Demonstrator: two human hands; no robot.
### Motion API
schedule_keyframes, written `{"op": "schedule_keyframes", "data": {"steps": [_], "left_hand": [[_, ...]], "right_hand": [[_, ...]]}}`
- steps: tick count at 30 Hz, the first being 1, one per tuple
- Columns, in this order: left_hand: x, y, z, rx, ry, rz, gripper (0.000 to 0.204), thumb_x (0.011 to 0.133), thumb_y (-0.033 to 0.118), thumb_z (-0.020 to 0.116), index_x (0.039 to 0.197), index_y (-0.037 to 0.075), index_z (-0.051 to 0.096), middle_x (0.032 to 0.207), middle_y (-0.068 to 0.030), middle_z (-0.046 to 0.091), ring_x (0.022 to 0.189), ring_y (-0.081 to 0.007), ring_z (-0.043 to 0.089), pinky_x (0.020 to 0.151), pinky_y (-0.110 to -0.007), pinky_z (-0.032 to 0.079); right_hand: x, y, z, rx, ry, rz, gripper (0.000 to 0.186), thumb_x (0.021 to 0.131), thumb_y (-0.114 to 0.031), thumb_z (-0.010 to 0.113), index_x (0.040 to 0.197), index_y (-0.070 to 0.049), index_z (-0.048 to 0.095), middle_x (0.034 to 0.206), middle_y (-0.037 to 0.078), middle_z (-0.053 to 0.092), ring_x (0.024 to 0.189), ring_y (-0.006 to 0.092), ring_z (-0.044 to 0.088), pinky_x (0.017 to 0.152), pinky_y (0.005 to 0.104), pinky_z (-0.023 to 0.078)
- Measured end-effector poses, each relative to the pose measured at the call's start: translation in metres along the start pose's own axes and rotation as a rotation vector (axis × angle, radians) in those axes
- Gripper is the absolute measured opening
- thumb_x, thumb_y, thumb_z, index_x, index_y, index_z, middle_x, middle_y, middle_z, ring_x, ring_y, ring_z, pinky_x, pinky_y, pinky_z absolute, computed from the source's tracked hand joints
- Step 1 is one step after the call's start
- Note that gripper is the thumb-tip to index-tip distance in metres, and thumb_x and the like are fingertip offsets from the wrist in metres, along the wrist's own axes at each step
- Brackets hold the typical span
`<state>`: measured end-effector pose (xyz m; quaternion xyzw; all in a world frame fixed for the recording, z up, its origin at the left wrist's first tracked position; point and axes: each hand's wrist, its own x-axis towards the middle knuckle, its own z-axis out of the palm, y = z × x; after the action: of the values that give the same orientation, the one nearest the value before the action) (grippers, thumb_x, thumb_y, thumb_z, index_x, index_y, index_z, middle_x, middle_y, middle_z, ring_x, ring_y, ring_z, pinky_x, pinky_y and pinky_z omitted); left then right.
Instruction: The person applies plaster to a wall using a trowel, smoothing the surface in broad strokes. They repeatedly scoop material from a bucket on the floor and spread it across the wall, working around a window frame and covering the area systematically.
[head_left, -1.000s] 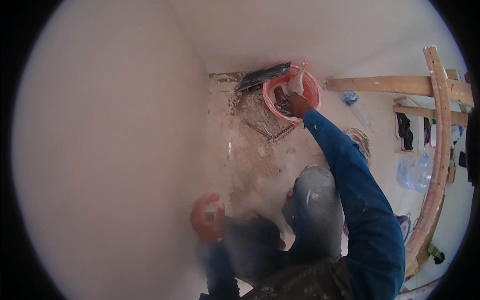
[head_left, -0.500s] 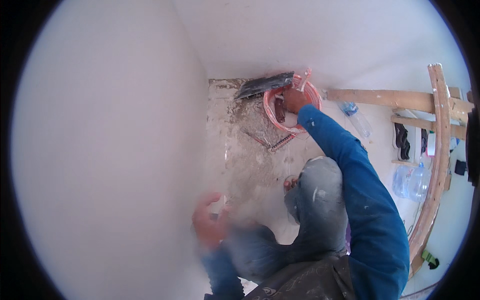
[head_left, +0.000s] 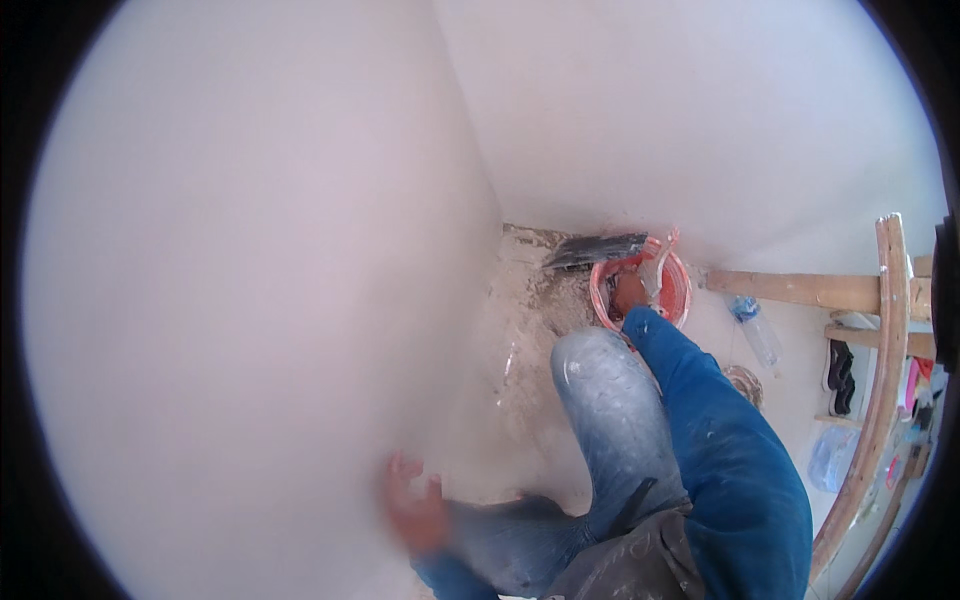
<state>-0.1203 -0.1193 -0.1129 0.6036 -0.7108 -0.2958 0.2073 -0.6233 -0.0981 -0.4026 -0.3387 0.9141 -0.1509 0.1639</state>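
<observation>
My right hand (head_left: 630,290) reaches down into a red bucket (head_left: 684,290) smeared with white, by the corner of the walls. Its fingers are hidden inside, and I cannot see what they hold. A dark flat blade (head_left: 598,250), like a plastering trowel's, lies slanted against the bucket's left rim. Out of the bucket's far right side sticks a white-smeared handle (head_left: 667,258). My left hand (head_left: 418,508), blurred, is beside my bent knee near the left wall. Its thumb and fingers are apart and curved, with nothing seen between them.
White walls (head_left: 260,280) rise at the left and far side. A wooden frame (head_left: 870,420) stands at the right, its beam (head_left: 790,288) running toward the bucket. Near it lie a clear bottle (head_left: 757,332), dark shoes (head_left: 839,378) and a large water jug (head_left: 832,458). Debris covers the floor (head_left: 530,380).
The view has shifted, so the bucket and corner sit lower and farther right. My right hand stays in the bucket. My left hand remains low by the left wall, fingers apart.
</observation>
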Motion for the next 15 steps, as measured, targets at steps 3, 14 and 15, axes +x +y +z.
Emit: {"op": "schedule_keyframes", "data": {"steps": [3,14,15], "left_hand": [[-0.015,-0.016,-0.010,-0.031,0.087,0.015,0.062,0.080,0.016,0.069,0.136,0.000,0.047,0.103,-0.0145,0.065,0.098,-0.0256,0.062,0.092,-0.039,0.045],[-0.057,-0.058,-0.027,-0.275,-0.247,-0.091,0.034,0.084,0.018,0.068,0.111,-0.001,0.061,0.086,-0.0092,0.068,0.079,-0.0204,0.066,0.077,-0.032,0.052],[-0.059,-0.053,-0.026,-0.254,-0.367,-0.087,0.029,0.085,0.018,0.067,0.106,-0.001,0.062,0.083,-0.0081,0.068,0.076,-0.0190,0.066,0.075,-0.031,0.052]], "right_hand": [[0.002,0.003,0.011,-0.058,-0.092,-0.052,0.030,0.073,-0.007,0.064,0.102,-0.001,0.068,0.110,0.025,0.064,0.101,0.0392,0.064,0.086,0.0445,0.053],[-0.030,0.024,-0.045,-0.016,-0.018,0.025,0.029,0.076,-0.011,0.064,0.105,-0.005,0.068,0.110,0.022,0.066,0.098,0.0375,0.065,0.087,0.0469,0.052],[-0.036,0.029,-0.054,0.072,0.038,0.045,0.030,0.076,-0.012,0.065,0.105,-0.005,0.068,0.109,0.021,0.066,0.098,0.0367,0.066,0.086,0.0462,0.053]]}}
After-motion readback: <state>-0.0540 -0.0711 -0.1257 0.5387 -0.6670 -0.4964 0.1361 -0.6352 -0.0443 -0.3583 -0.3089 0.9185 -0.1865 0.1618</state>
